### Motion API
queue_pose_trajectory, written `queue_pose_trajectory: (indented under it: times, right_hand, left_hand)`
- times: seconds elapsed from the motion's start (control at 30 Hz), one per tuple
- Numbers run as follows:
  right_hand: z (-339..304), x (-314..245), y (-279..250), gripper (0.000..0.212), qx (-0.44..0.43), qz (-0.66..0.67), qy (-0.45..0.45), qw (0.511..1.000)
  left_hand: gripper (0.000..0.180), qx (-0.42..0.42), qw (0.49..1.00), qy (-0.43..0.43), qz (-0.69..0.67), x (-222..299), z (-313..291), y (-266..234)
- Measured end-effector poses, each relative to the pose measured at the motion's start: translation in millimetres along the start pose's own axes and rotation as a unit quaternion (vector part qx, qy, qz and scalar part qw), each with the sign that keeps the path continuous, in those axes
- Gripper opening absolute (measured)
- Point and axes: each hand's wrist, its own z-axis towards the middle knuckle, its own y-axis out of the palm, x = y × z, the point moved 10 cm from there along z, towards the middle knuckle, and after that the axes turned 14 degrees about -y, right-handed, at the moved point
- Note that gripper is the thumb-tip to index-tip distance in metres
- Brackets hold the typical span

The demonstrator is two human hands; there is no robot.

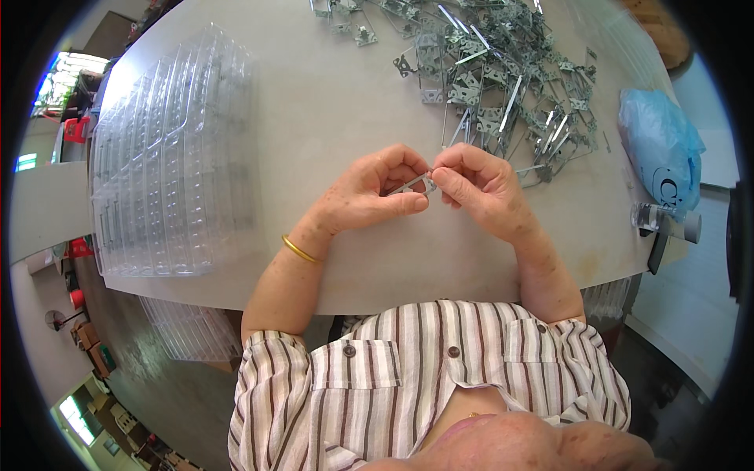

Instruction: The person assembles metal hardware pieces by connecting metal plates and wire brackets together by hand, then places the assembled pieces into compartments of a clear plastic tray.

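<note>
Hands meet over the middle of the pale table [330,102]: the left hand [369,196] and the right hand [479,188] both pinch 1 small metal clip [420,184] between thumb and forefinger, the other fingers curled in, so the piece sits just above the tabletop in front of the person's chest. A gold bangle [298,250] circles the left wrist, and the striped shirt [424,377] fills the lower edge. As for packages, a stack of clear plastic blister trays [169,157] lies at the left of the table, ribbed and rectangular (how many are stacked cannot be told), and more clear trays [192,330] sit below the table edge. At the right edge rests 1 crumpled blue plastic bag [660,145] with dark print, and just below it 1 roll of tape [667,220] lies on its side. Beyond the hands spreads a heap of metal clips [495,78], tangled and too many to count, its near edge just beside the right hand's knuckles. Nothing lies between the hands and the trays.
</note>
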Motion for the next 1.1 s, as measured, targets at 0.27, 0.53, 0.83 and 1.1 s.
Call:
queue_pose_trajectory:
  times: [0.27, 0.53, 0.83, 1.1]
  right_hand:
    - [-1, -9, -10, 0.009, 0.041, -0.093, -0.039, 0.994]
    - [-3, -3, -18, 0.01, 0.091, -0.042, -0.008, 0.995]
    - [-3, 1, -12, 0.011, 0.092, 0.02, 0.038, 0.995]
    - [-3, 2, -7, 0.013, 0.065, 0.013, 0.042, 0.997]
  left_hand:
    - [0.043, -0.015, 0.999, 0.005, 0.028, 0, -2, 7]
    - [0.042, -0.059, 0.994, 0.013, 0.092, 4, -5, 19]
    - [0.045, -0.012, 0.995, 0.045, -0.088, 10, -5, -13]
    - [0.043, -0.011, 0.994, 0.05, -0.101, 10, -4, -14]
